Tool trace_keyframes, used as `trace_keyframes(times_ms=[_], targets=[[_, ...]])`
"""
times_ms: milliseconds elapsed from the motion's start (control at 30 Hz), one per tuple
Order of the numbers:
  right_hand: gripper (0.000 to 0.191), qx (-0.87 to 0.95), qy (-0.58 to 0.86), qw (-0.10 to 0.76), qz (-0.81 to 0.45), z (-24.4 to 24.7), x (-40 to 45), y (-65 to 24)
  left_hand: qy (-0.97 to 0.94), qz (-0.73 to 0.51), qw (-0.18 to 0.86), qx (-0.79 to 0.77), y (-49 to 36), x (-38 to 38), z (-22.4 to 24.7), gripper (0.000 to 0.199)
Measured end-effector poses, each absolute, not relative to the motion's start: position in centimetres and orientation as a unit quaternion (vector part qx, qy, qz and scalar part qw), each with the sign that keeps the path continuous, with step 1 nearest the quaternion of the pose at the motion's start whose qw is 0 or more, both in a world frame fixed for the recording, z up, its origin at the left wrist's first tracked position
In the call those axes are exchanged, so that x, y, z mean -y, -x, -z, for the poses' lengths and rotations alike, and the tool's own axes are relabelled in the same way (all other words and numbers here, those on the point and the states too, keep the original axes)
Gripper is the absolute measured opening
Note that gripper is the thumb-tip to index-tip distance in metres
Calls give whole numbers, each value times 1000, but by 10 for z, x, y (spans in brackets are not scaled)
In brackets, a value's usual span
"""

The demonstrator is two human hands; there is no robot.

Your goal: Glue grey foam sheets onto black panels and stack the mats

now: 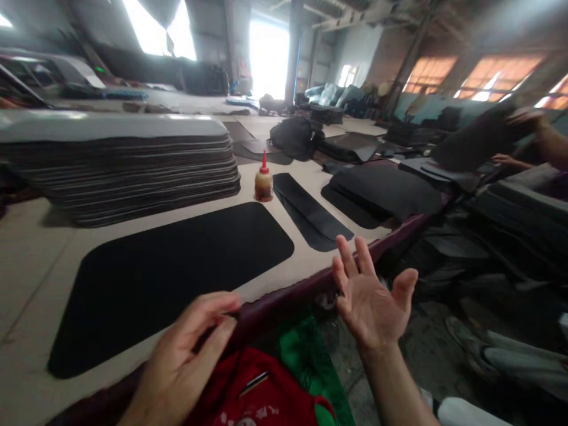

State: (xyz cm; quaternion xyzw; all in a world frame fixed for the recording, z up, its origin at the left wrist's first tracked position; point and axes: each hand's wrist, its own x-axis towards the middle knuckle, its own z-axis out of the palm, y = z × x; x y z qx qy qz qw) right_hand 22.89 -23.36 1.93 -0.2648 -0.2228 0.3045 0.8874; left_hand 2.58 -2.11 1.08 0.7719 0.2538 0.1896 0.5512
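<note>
My right hand [375,307] is raised past the table's front edge, palm up and fingers spread, holding nothing. My left hand [190,349] is at the near edge of the table, its fingers curled and the thumb tip close to the fingertips. Whatever may be between them is too small or hidden to make out. Beyond the left hand, a black sheet [177,278] with rounded corners lies flat on the pale tabletop [35,254]. A bottle with a red nozzle [264,184] stands upright behind it. Narrower dark pieces [310,213] lie overlapped to the bottle's right.
A tall stack of dark sheets [146,171] stands at the left. More dark sheets [381,189] are piled at the right. Another person's arm [550,139] reaches in at the far right by a large dark sheet [479,133]. The table edge [302,284] runs diagonally before me.
</note>
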Motion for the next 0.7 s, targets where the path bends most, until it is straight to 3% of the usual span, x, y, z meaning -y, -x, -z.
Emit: trace_keyframes(times_ms=[67, 133, 267, 400, 567, 700], targets=[[79, 251, 238, 871, -350, -20, 225, -217, -699, -62, 678, -217, -48, 51, -19, 45], [79, 275, 217, 854, -384, -23, 216, -207, -638, -12, 752, -166, -68, 71, -27, 46], [77, 304, 199, 827, -429, -24, 205, -197, -552, 33, 829, -82, -83, 88, -35, 34], [77, 323, 203, 810, -447, -16, 197, -191, -522, 28, 840, -144, -79, 86, -29, 27], [75, 351, 219, 779, -471, -8, 189, -186, -557, -10, 797, -234, -61, 74, -13, 41], [75, 389, 342, 746, -418, -1, 203, -200, -595, -3, 740, -315, -15, 56, 8, 34]])
